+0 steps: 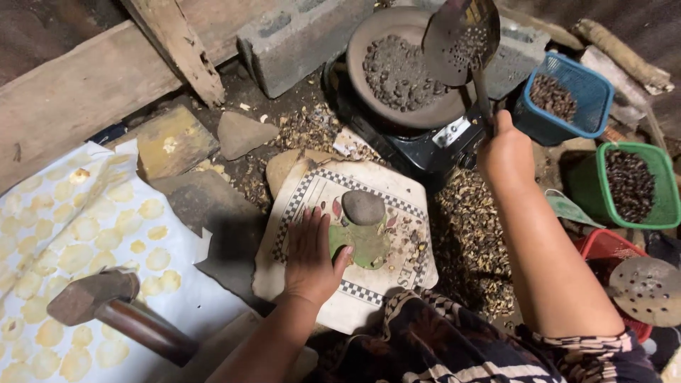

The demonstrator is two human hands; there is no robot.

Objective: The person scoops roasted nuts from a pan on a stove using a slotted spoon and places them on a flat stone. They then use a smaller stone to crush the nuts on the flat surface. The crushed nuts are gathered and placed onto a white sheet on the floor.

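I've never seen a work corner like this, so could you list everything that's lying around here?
Round dark pan of small dark seeds: one, on the black stove, top centre.
Black stove: one, under the pan.
Perforated metal ladle: one, grey, over the pan.
Grey concrete block: one, left of the pan.
Blue plastic basket: one, seeds inside, right.
Green plastic basket: one, seeds inside, far right.
Checker-edged tile: one, cream, centre.
Smooth grey stone: one, on the tile.
Flattened pale discs on white sheet: many, left.
Hammer: one, brown, lower left.
Left hand: flat on the tile.
Right hand: gripping the ladle handle.
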